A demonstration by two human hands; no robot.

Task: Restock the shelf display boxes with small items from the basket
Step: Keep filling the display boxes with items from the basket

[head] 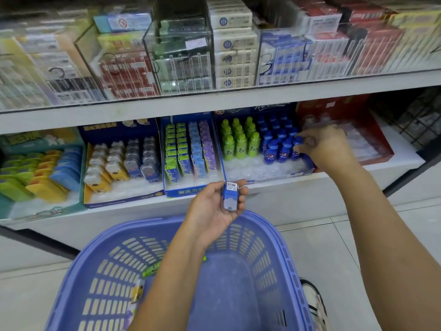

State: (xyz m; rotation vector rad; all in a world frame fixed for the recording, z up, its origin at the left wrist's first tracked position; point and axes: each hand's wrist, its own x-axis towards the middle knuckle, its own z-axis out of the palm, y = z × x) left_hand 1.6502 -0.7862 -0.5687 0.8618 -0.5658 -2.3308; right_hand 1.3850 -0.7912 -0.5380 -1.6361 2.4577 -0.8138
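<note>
The small blue plastic bottle (296, 147) stood upright at the right end of the front row in the blue cardboard display box (307, 164), just left of the right hand (328, 146), whose curled fingers pinched its top. The left hand (213, 206), nearer the person, gripped a flat blue plastic case (229, 196), long axis pointing toward the shelf, above the lilac slotted plastic basket (282, 240). The box sat on a white shelf board (310, 186) over pale floor tiles (358, 247).
</note>
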